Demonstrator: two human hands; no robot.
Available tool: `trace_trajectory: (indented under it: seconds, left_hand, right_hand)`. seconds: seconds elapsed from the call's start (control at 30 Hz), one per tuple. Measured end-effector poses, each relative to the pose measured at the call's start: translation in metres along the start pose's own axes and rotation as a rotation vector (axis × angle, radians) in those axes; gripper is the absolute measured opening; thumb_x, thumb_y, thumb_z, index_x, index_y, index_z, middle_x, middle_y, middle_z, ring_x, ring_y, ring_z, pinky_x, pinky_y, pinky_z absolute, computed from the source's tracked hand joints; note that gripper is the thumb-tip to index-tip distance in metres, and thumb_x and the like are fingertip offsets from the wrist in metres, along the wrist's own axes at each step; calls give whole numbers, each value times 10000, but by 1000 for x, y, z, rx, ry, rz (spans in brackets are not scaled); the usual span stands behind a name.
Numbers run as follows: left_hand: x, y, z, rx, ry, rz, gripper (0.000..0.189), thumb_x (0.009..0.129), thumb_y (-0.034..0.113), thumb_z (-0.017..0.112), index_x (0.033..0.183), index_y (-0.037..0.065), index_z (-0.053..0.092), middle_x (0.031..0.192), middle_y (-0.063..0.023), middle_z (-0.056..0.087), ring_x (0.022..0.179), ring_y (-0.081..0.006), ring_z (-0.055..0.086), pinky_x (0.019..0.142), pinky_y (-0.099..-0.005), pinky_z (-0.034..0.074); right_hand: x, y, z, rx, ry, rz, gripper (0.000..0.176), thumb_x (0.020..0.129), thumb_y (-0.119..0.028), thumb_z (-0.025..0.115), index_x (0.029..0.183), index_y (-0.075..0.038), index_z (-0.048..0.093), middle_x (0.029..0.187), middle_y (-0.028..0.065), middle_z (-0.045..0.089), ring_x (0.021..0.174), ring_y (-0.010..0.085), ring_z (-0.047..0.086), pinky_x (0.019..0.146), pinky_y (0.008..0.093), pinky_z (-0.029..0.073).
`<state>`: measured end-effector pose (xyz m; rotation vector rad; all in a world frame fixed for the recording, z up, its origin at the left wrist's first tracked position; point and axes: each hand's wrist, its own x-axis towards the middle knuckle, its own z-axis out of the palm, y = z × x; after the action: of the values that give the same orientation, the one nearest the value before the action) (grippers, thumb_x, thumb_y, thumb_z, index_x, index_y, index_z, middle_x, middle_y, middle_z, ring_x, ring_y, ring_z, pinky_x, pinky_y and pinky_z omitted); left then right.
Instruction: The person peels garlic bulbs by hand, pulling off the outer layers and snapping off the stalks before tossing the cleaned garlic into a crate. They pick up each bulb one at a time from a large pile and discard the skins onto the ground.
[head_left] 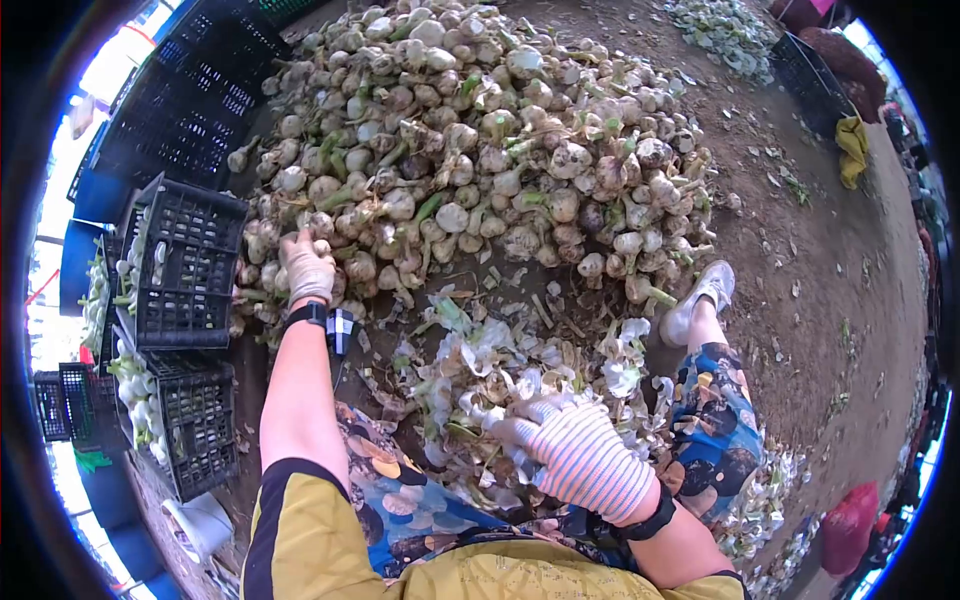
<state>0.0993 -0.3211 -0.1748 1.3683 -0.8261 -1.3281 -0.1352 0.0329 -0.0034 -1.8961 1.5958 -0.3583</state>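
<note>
A big heap of garlic bulbs (450, 160), many with stems and soil on them, spreads in front of me. At its left edge my left hand (307, 268), in a pale glove, has its fingers curled against a garlic bulb (319, 224). My right hand (585, 455), in a striped glove, is closed above a pile of loose garlic skins (490, 365) between my legs. Its fingers are partly hidden, and I cannot make out what is in them.
Black crates (190, 270) with peeled-looking garlic stand on the left, beside a taller black crate (185, 95). A white stool-like object (200, 525) sits lower left. A red sack (850, 525) lies lower right. More skins (725, 35) are heaped at the far right.
</note>
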Motion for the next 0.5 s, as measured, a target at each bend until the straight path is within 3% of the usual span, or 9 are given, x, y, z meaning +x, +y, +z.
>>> trace_trajectory:
  seconds: [0.07,0.13,0.17,0.2,0.27,0.33,0.4,0.47,0.5]
  left_hand:
    - [53,-36,-45,-188,-307,-108,200,869,155,540,1045,107,458,794,-40,535,614,-146,524,481,-229,408]
    - [-56,22,-8,255,-343,145,281,814,99,574,1075,84,471,827,-53,577,672,-142,565,545,-230,453]
    - [-100,50,1,15,-447,-23,375,748,50,612,1100,66,484,874,-64,605,721,-156,596,617,-245,487]
    - [-132,64,4,-43,-535,-76,398,731,62,652,1095,69,492,889,-60,605,738,-160,600,630,-264,494]
    - [-187,74,15,-79,-665,-60,504,666,120,758,1089,69,490,962,-53,601,790,-148,585,693,-263,494]
    - [-250,100,32,68,-761,47,589,585,52,798,1088,63,493,1104,-73,550,971,-133,533,855,-280,448]
    - [-288,100,32,94,-858,145,608,574,16,781,1105,59,488,1116,-76,548,984,-142,532,874,-296,443]
    - [-312,94,29,248,-939,283,618,588,29,775,1131,59,479,1129,-85,549,1019,-178,538,890,-311,435]
    - [-316,88,30,363,-998,597,692,563,-14,779,1153,67,428,1146,-120,537,1041,-205,542,900,-324,435]
  right_hand:
    - [4,2,-4,44,93,-21,385,716,-82,609,1099,-94,570,1018,156,580,966,326,552,815,405,448]
    - [8,5,-3,406,305,13,445,667,-58,583,1110,-53,542,1039,169,593,981,354,558,826,423,445]
    - [11,2,-3,518,405,30,312,754,-82,558,1062,-30,552,939,159,611,897,305,586,797,377,452]
    - [13,-1,-4,514,404,33,312,754,-82,558,1062,-30,552,939,159,611,897,305,586,797,377,452]
    - [12,-6,-1,1065,342,217,227,840,-172,572,1013,-25,572,869,120,596,819,208,568,762,308,446]
    - [14,-7,-7,1044,263,314,349,874,-362,577,909,-15,597,762,53,568,699,137,497,650,296,425]
    - [14,-5,-1,1046,296,287,411,874,-420,567,859,-11,601,712,23,560,660,115,474,611,307,411]
    - [8,-14,-5,1320,262,229,428,875,-430,574,923,-8,632,765,-13,589,702,66,481,649,266,429]
    - [4,-13,1,1362,247,257,422,877,-423,572,944,-11,634,797,-12,600,727,67,495,673,253,429]
